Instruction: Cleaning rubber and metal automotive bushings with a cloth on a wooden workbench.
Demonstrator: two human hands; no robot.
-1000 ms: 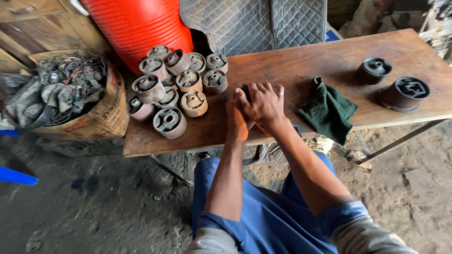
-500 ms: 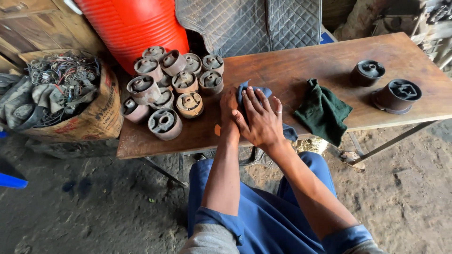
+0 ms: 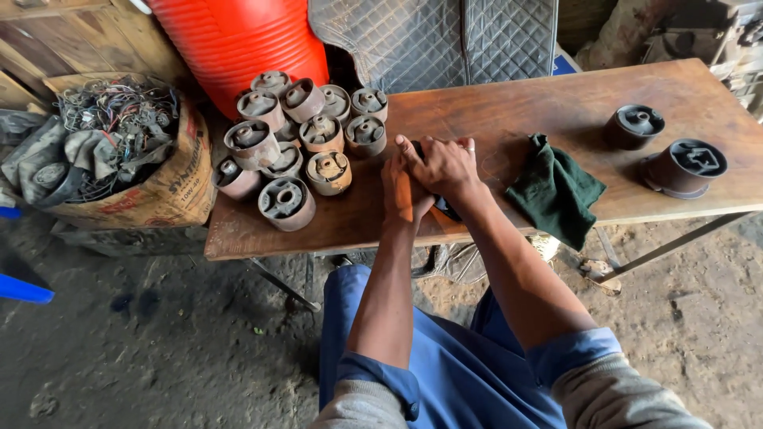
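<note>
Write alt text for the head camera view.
Both hands, left hand and right hand, press together on a dark object on a wooden table; rusty bushings cluster left, a green cloth lies right.

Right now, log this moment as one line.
left hand: on dark part | right hand: over dark part | green cloth: right | rusty bushings: left
</note>
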